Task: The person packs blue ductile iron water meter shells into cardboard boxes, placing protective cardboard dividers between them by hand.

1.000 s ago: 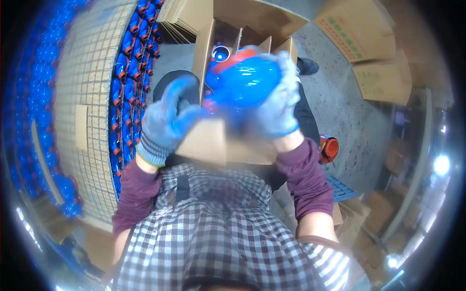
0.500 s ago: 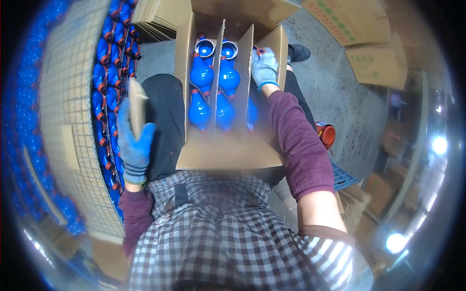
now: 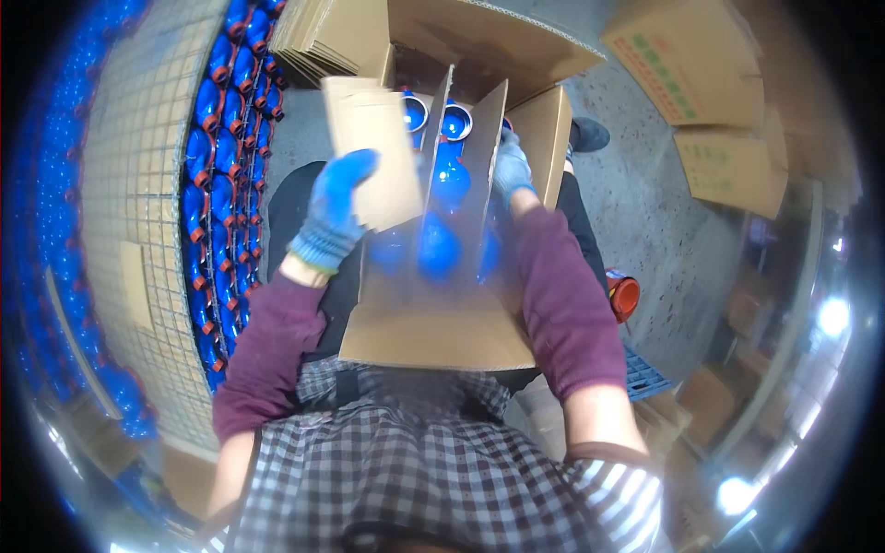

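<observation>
A cardboard box (image 3: 433, 336) stands open between my legs, with upright cardboard dividers (image 3: 499, 103) splitting it lengthwise. Glossy blue bulb-shaped bottles (image 3: 439, 247) with red ends lie in its compartments. White-rimmed round openings (image 3: 455, 122) show toward the far end. My left hand (image 3: 334, 210), in a blue glove, is closed on a small stack of cardboard pieces (image 3: 376, 152) above the box's left side. In the right compartment is my gloved right hand (image 3: 513, 171), beside the divider. Its fingertips are largely hidden, so what they hold cannot be made out.
At the left, a wire-mesh rack (image 3: 138, 194) stands by rows of blue bottles (image 3: 223, 198) with red ends. Folded cardboard (image 3: 318, 41) leans beyond the box. Flattened cartons (image 3: 687, 69) lie at the far right. A red container (image 3: 625, 297) and a blue plastic grate (image 3: 647, 373) sit at the right.
My left hand has swung up and right from beside my thigh, bringing the cardboard pieces over the box. My right hand has shifted toward me and lower within the right compartment.
</observation>
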